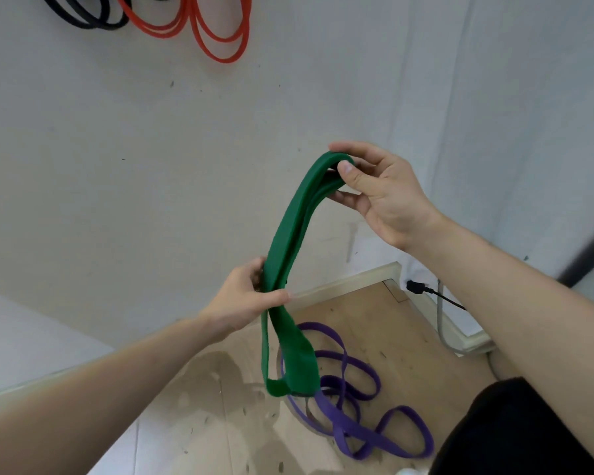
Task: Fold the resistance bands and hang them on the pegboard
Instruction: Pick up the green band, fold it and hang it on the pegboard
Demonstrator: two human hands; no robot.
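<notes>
A wide green resistance band (290, 234) is doubled over in the air in front of the wall. My right hand (378, 193) pinches its upper fold between thumb and fingers. My left hand (251, 296) grips the layers lower down, and the band's bottom loop hangs below it toward the floor. A purple band (354, 402) lies in loose tangled loops on the wooden floor under the green one. High on the wall hang a folded red band (199, 29) and a folded black band (83, 15), their tops cut off by the frame.
The pale wall (151, 149) fills most of the view. A black plug with a cable (417, 287) and a grey cable (443, 334) run along the skirting at the right. A white ledge (31, 337) sits at the left.
</notes>
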